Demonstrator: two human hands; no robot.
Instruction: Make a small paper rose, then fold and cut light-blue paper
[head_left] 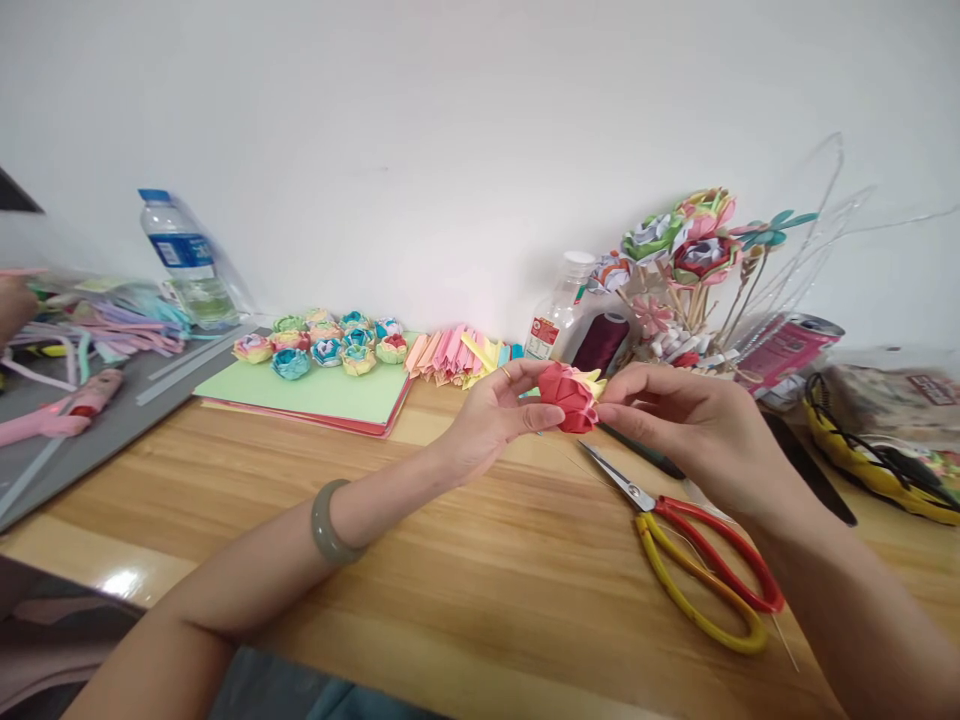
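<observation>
A red folded-paper flower (568, 398) with yellow petals at its right side is held up above the wooden table (465, 560). My left hand (499, 412) grips it from the left, thumb in front. From the right, my right hand (675, 420) pinches its yellow part between thumb and fingers. Scissors (649, 500) with one red and one yellow handle lie on the table below my right hand. Behind the flower stand a clear bottle with a white cap (555, 310) and a dark maroon thread spool (600, 343).
Small paper flowers (327, 350) sit on stacked green paper (337, 395). Folded pink and yellow strips (457, 355) lie beside them. Stemmed paper flowers (705, 245) stand at right. A water bottle (184, 260), a pink glue gun (67, 410) and another person's hand (15, 300) are at left.
</observation>
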